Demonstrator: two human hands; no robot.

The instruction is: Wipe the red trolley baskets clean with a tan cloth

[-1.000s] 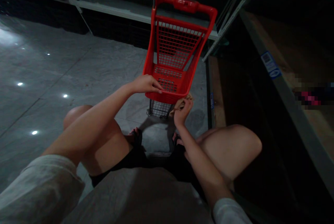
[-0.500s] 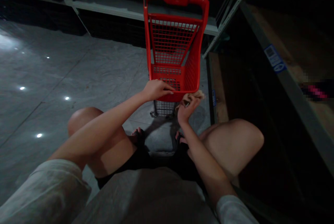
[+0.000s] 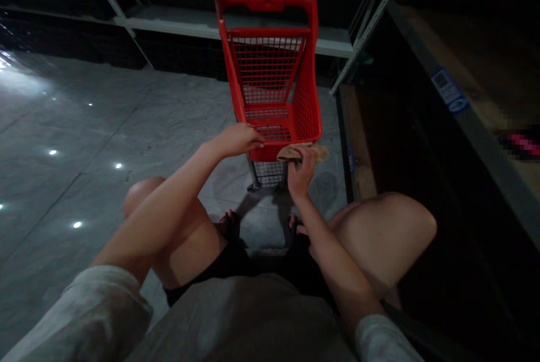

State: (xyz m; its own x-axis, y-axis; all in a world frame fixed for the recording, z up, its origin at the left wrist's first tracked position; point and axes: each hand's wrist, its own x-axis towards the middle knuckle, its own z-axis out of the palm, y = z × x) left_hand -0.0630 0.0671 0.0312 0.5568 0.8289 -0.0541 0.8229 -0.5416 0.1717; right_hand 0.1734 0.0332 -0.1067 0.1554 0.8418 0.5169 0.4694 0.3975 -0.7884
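A small red plastic shopping cart [image 3: 310,100] stands in front of me, its near end between my knees. My left hand [image 3: 237,139] is closed over the rim at the cart's near left corner, fingers curled inward. In my right hand [image 3: 302,175] is a tan cloth [image 3: 291,152], pressed against the outside of the near end, toward the right corner. Part of the cloth sticks out to the right past the fingers. The basket's slotted floor shows with nothing lying on it.
Behind the cart runs a white metal shelf rack [image 3: 177,21]. On my right stands a dark shelf with wooden boards [image 3: 358,148] and a blue-and-white label [image 3: 449,90]. Grey tiled floor [image 3: 105,125] stretches to the left, with light reflections.
The cart has turned and shifted a little left in view, its handle end most. My left hand moved left with the rim. The cloth now lies flatter against the cart's near end.
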